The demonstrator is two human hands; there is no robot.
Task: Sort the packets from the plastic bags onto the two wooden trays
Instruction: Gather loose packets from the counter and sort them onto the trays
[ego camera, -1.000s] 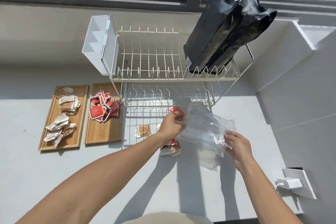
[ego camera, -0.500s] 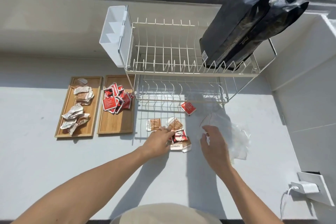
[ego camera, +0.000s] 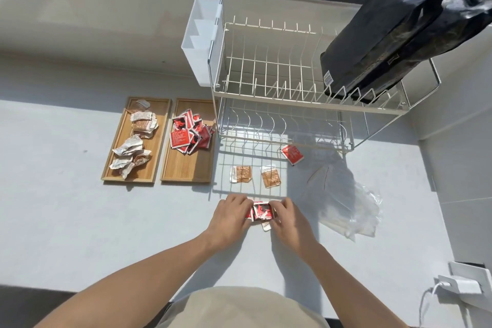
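Together, left hand and right hand pinched small stack of red packets at counter near edge, fingers narrow, likely squaring them for red tray. Brown packets lay loose mid-counter; emptied plastic bag pushed toward right edge.

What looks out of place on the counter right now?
One red packet lies alone by the dish rack, apart from the two brown packets and the stack both hands hold. Nothing damaged or spilled.
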